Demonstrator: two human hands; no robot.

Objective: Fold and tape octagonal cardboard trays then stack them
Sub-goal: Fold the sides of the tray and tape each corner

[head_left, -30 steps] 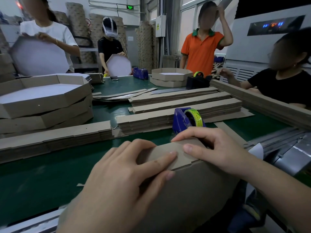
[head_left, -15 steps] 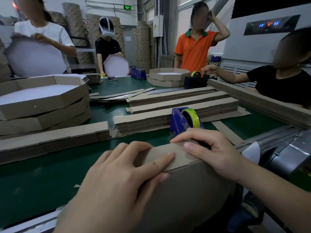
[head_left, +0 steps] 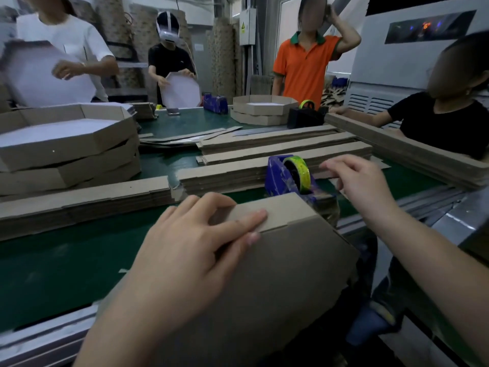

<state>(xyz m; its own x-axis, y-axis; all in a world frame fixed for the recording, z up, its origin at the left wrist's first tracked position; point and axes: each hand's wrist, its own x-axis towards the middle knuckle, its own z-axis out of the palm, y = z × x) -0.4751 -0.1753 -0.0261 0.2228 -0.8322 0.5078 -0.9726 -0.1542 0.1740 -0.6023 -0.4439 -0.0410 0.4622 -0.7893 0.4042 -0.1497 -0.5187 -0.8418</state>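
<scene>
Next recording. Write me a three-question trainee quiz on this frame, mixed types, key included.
1. True or false: the right hand holds the folded cardboard tray.
2. The tape roll in the blue dispenser is: A red, B yellow-green, C white.
3. Fill in: the finished trays are stacked to the person's ____.
Key: 1 false; 2 B; 3 left.

Light was dim and flat; edges bowed by the wide lens; the right hand and a white sheet were motion-blurred.
</scene>
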